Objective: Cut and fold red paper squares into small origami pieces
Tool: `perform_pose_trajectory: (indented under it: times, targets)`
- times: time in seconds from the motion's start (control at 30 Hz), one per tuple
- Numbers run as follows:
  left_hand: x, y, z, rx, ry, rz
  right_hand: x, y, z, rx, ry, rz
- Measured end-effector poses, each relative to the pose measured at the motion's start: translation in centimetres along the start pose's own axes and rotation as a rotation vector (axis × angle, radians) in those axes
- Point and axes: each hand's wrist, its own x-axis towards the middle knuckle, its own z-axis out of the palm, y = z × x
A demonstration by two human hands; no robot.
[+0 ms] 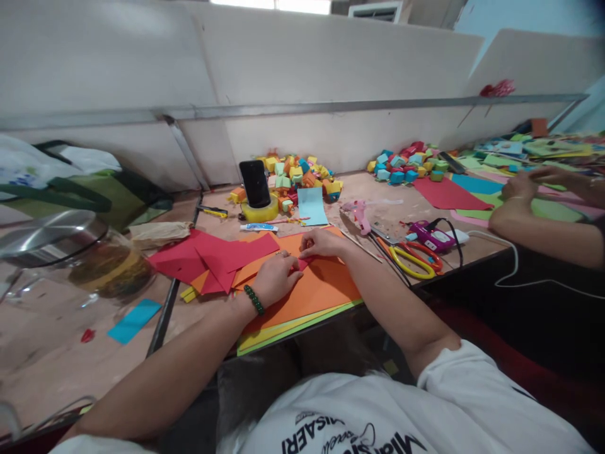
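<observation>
A small piece of red paper [304, 263] lies between my two hands, over a stack of orange paper [326, 284] with yellow and green sheets beneath. My left hand [278, 276], with a green bead bracelet at the wrist, has its fingers closed on the piece's left side. From the right, my right hand [322, 244] pinches the same piece with bent fingers. Fingers cover much of the piece, so its exact shape is hidden. Cut red sheets [208, 257] fan out just left of my left hand.
Behind stand a phone [255, 183] on a yellow tape roll [259, 209] and a heap of folded paper pieces [293, 173]. Scissors [411, 260] and a pink glue gun [362, 217] lie right. A glass jar [108, 271] stands left. A co-worker's hands [520, 186] are at far right.
</observation>
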Motion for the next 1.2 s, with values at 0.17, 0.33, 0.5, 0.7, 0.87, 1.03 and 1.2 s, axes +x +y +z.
perform_pose_trajectory:
  times: [0.17, 0.33, 0.5, 0.7, 0.87, 1.03, 1.2]
  targets:
    - [0.1, 0.1, -0.2, -0.009, -0.014, 0.005, -0.3, 0.1, -0.5, 0.029, -0.050, -0.026]
    - [0.4, -0.1, -0.1, -0.028, -0.029, 0.002, -0.2, 0.4, -0.6, 0.032, -0.073, -0.049]
    - [0.7, -0.4, 0.2, -0.050, -0.021, -0.005, -0.2, 0.4, -0.9, 0.036, -0.102, -0.074]
    - [0.8, -0.5, 0.2, -0.063, -0.028, 0.006, -0.3, 0.1, -1.0, 0.021, -0.119, -0.086]
    - [0.6, -0.5, 0.3, -0.073, -0.029, 0.036, -0.3, 0.1, -1.0, -0.004, -0.115, -0.076]
    - [0.4, 0.0, 0.5, -0.070, -0.025, 0.016, -0.6, -0.2, -1.4, -0.019, -0.157, -0.097]
    - [0.4, 0.4, 0.5, -0.035, 0.042, -0.013, -0.7, -0.1, -1.6, -0.029, -0.182, -0.112]
